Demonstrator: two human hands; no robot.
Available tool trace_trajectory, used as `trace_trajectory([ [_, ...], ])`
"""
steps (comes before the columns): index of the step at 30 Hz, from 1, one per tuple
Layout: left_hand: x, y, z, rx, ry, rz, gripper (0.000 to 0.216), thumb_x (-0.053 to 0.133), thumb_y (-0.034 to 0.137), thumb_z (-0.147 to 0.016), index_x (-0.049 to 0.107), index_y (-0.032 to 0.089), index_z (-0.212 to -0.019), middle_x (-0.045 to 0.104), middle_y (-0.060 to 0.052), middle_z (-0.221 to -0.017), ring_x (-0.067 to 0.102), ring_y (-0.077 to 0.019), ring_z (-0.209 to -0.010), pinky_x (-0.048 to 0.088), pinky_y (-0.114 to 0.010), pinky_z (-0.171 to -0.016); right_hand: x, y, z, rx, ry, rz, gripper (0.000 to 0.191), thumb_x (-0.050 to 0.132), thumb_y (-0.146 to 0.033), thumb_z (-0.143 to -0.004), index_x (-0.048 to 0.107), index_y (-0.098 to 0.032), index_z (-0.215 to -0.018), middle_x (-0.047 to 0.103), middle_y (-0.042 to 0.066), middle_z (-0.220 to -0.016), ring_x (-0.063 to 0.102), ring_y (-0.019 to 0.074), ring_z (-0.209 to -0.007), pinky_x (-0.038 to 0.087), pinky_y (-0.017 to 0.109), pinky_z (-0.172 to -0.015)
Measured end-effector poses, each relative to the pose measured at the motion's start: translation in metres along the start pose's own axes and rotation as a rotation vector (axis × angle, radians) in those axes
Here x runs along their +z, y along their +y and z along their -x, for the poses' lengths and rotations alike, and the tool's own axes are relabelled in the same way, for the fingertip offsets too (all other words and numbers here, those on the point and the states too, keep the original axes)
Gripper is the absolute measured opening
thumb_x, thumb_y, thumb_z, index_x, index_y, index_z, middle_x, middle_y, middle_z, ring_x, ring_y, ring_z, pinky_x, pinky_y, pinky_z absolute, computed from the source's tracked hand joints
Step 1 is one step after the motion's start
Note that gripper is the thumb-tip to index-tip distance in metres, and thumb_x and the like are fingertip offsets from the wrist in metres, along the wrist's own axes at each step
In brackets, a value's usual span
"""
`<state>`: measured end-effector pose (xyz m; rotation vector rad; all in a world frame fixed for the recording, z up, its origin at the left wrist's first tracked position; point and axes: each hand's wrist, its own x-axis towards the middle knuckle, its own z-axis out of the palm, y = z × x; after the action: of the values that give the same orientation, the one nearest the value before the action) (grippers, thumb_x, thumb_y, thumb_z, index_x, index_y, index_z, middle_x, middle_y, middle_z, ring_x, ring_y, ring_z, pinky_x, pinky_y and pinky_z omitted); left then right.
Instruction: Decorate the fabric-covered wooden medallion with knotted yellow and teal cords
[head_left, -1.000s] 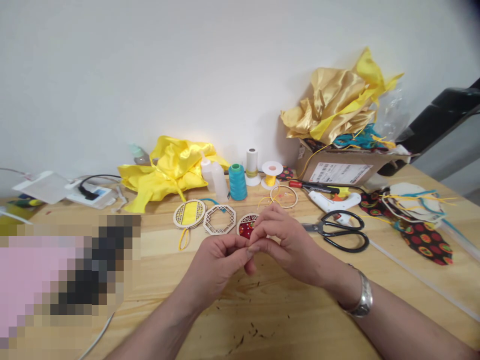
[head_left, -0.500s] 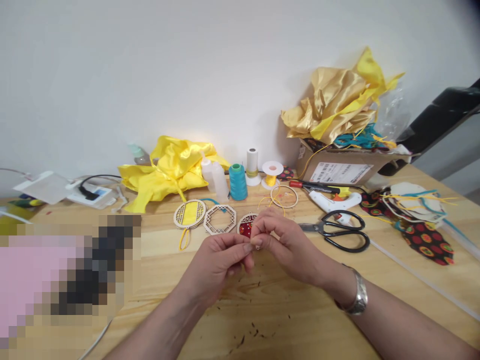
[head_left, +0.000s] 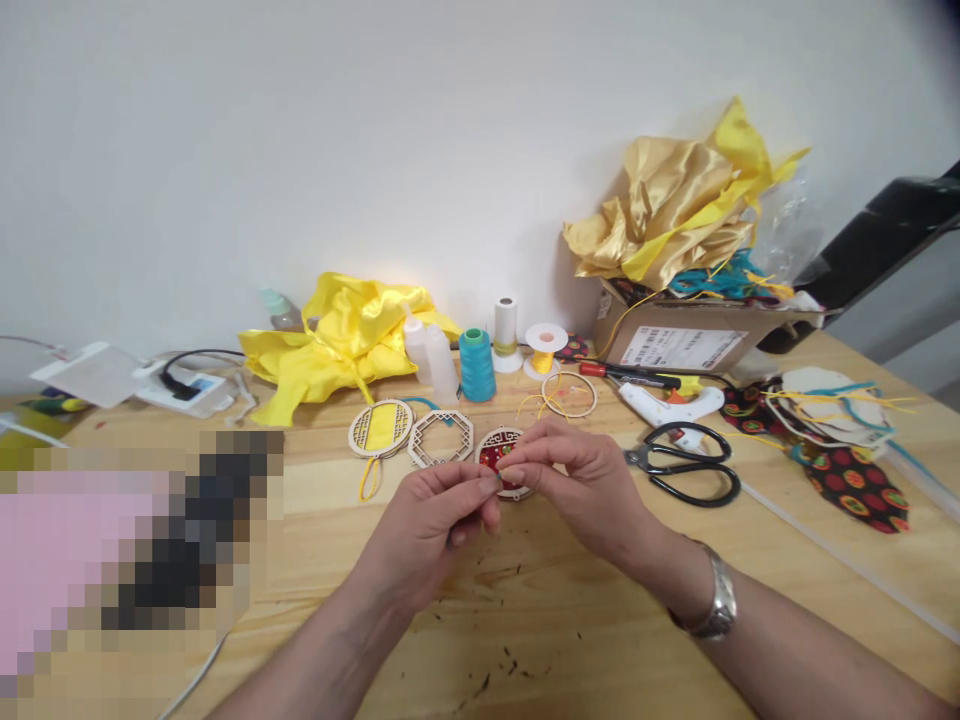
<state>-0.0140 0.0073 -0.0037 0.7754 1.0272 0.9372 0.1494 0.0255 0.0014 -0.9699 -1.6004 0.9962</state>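
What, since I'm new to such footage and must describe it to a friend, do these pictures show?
There's no machine: these are a person's bare hands. Every picture comes from one camera worn on that person's head, looking forward and down. The left hand and right hand come together at the fingertips; anything pinched there is too small to identify. A round frame with red fabric is partly hidden by them. The wooden table also bears black-handled scissors and teal thread.

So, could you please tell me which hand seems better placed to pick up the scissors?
Probably the right hand: the scissors lie just to its right, while the left hand is farther off, beyond the right hand. Both hands are pinched closed, though.
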Motion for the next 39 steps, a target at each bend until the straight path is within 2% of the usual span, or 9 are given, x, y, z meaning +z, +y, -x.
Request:
trace_trajectory([
  [5,0.0018,0.0021,-0.0018,-0.002,0.03,0.007,0.011,0.071,0.023,-0.068,0.07,0.012,-0.065,0.058,0.0,-0.048,0.041,-0.0038,-0.045,0.02,-0.015,-0.039,0.0013,-0.0011,0.0012,0.026,0.043,-0.025,0.011,0.069,-0.012,-0.072,0.074,-0.022,-0.074,0.067,0.001,-0.073,0.061,0.0127,-0.07,0.047,0.026,-0.065],
  [11,0.0025,0.0033,-0.001,0.044,0.059,-0.034,0.011,0.071,0.024,-0.068,0.07,0.013,-0.065,0.059,0.0,-0.05,0.041,-0.0042,-0.045,0.021,-0.016,-0.04,-0.0004,-0.0037,0.0017,-0.019,-0.001,0.059,0.008,0.066,-0.014,-0.076,0.07,-0.019,-0.071,0.064,0.0,-0.071,0.059,0.0117,-0.068,0.046,0.025,-0.064],
  [15,0.0009,0.0029,0.0011,0.097,0.053,-0.118,0.01,0.069,0.025,-0.071,0.07,0.016,-0.068,0.062,0.0,-0.053,0.041,-0.0054,-0.047,0.024,-0.017,-0.043,-0.0029,-0.0041,0.0027,-0.175,-0.052,0.233,0.009,0.062,-0.016,-0.081,0.067,-0.019,-0.074,0.061,0.0,-0.072,0.055,0.013,-0.072,0.044,0.027,-0.068],
  [19,0.0015,0.0043,0.0044,0.187,0.094,-0.295,0.009,0.066,0.025,-0.074,0.071,0.018,-0.07,0.063,0.002,-0.054,0.044,-0.0071,-0.049,0.03,-0.019,-0.048,-0.0055,-0.0021,0.0029,-0.379,-0.083,0.41,0.011,0.059,-0.019,-0.085,0.067,-0.018,-0.077,0.061,0.003,-0.074,0.05,0.0151,-0.074,0.041,0.031,-0.07],
  [24,0.0056,0.0066,0.0056,0.214,0.152,-0.386,0.009,0.065,0.023,-0.073,0.071,0.019,-0.067,0.063,0.003,-0.052,0.046,-0.008,-0.048,0.032,-0.02,-0.049,-0.0069,0.0003,0.0035,-0.475,-0.085,0.494,0.012,0.057,-0.017,-0.085,0.068,-0.019,-0.08,0.064,0.003,-0.078,0.048,0.0162,-0.075,0.04,0.032,-0.07],
  [39,0.0018,0.0021,0.0017,0.19,0.133,-0.253,0.012,0.068,0.028,-0.073,0.07,0.017,-0.068,0.061,0.001,-0.052,0.045,-0.0087,-0.05,0.032,-0.02,-0.049,-0.0001,0.0039,0.0055,-0.435,-0.068,0.318,0.012,0.061,-0.013,-0.082,0.067,-0.022,-0.079,0.064,0.001,-0.075,0.052,0.0136,-0.074,0.043,0.03,-0.071],
])
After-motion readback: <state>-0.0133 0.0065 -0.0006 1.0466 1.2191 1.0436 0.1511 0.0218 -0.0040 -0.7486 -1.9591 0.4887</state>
